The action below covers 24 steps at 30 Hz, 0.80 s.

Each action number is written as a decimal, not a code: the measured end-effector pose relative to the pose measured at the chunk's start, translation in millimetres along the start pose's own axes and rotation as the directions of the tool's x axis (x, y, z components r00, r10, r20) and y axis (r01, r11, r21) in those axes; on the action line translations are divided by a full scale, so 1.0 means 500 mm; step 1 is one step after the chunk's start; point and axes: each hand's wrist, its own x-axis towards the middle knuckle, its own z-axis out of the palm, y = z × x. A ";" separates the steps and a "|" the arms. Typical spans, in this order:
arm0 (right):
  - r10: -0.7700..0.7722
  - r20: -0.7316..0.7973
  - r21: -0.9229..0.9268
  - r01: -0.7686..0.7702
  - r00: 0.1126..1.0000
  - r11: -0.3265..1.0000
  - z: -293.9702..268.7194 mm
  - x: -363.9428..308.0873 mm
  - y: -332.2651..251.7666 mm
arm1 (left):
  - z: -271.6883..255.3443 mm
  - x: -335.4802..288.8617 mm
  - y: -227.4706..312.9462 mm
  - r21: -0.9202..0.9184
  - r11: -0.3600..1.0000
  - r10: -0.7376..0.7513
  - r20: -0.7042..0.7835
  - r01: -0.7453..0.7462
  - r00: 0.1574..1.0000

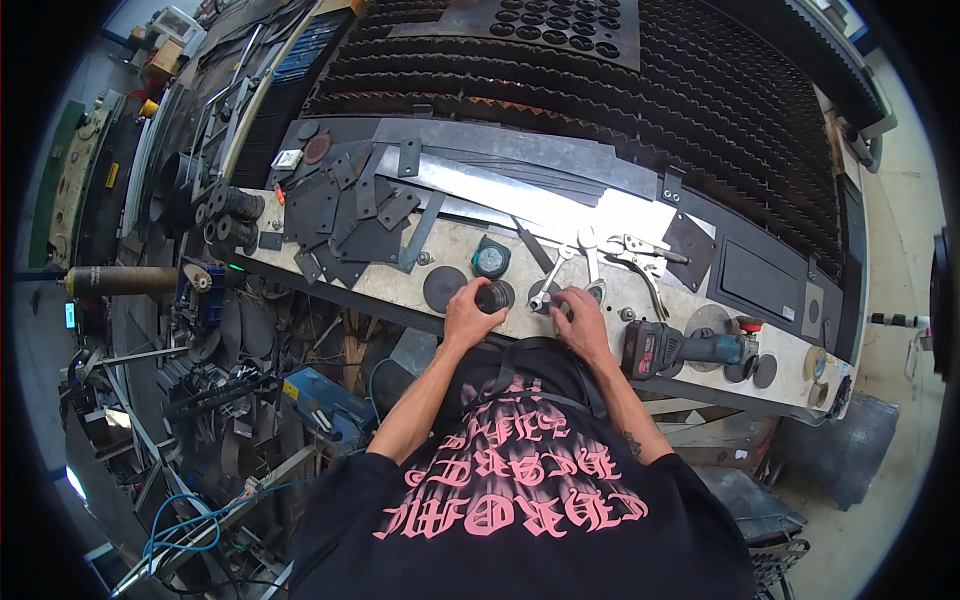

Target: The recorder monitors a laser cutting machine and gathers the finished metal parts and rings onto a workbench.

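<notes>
Hands are seen working at the near edge of the counter (440, 262), a pale worn slab loaded with metal offcuts. Step in hand, as judged: a small part is being steadied and handled by both hands at once. The left hand (468, 315) is closed over a short black cylinder (494, 296), gripped from the side with the thumb toward the body. The right hand (580, 318) is curled down onto the counter just right of the black cylinder, fingers bent over something small; whether anything is actually pinched there cannot be told, since the fingertips are hidden.

Places relative to the black cylinder: a flat dark disc (444, 288) lies just left of it, a round teal-faced object (490, 259) sits just behind it, a silver wrench (553, 277) lies behind and right, locking pliers (640, 255) farther right, and a cordless drill (685, 349) well to the right near the counter edge. Dark cut plates (345, 215) are heaped behind and left.

Next move, as judged: the black cylinder would need to be held firm while the right hand's grip is settled; a tool is within short reach.

Pose: both forearms are extended forward from the lower edge, elbows bent, wrists dropped, palms down.
</notes>
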 end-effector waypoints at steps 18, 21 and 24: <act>0.195 0.244 -0.532 -0.037 0.950 0.846 0.031 0.077 -0.003 | 0.019 -0.051 -0.023 -0.733 0.557 -0.366 0.206 0.391 0.908; 0.239 0.253 -0.479 -0.093 0.938 0.873 0.038 0.071 0.000 | 0.029 -0.062 -0.035 -0.766 0.466 -0.391 0.271 0.444 0.879; 0.265 0.229 -0.337 -0.179 0.937 0.924 0.039 0.060 -0.003 | 0.035 -0.062 -0.037 -0.778 0.426 -0.398 0.297 0.462 0.868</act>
